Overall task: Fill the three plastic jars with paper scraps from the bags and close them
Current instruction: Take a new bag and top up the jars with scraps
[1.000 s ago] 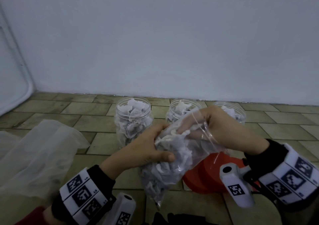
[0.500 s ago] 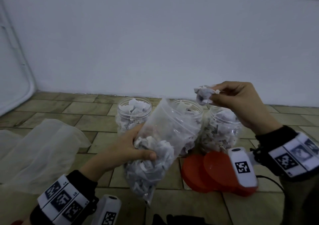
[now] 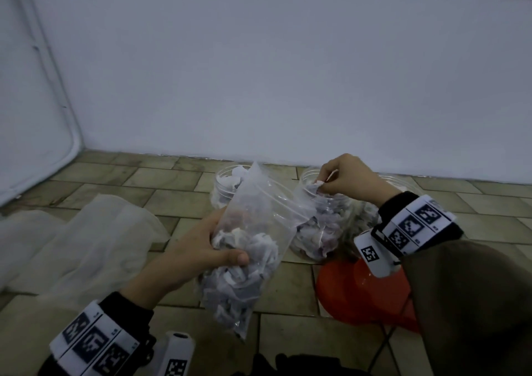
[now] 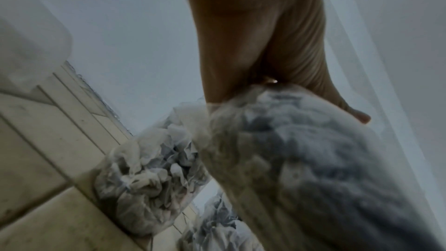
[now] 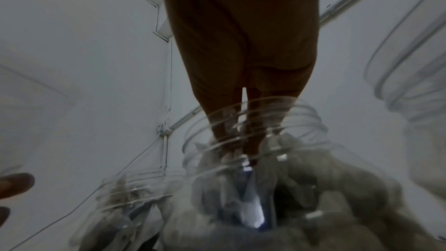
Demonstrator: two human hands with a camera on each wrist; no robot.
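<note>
A bag [image 3: 247,249] of paper scraps is gripped by the left hand [image 3: 198,249]; a scrap [image 3: 316,186] is pinched by the right hand [image 3: 349,179] at the middle jar [image 3: 322,231] mouth.

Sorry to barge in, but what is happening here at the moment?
A person is filling plastic jars with paper scraps. The left hand grips an open bag of scraps, while the right hand pushes a scrap into the middle jar. The red lids lie on the floor, not yet on.
</note>
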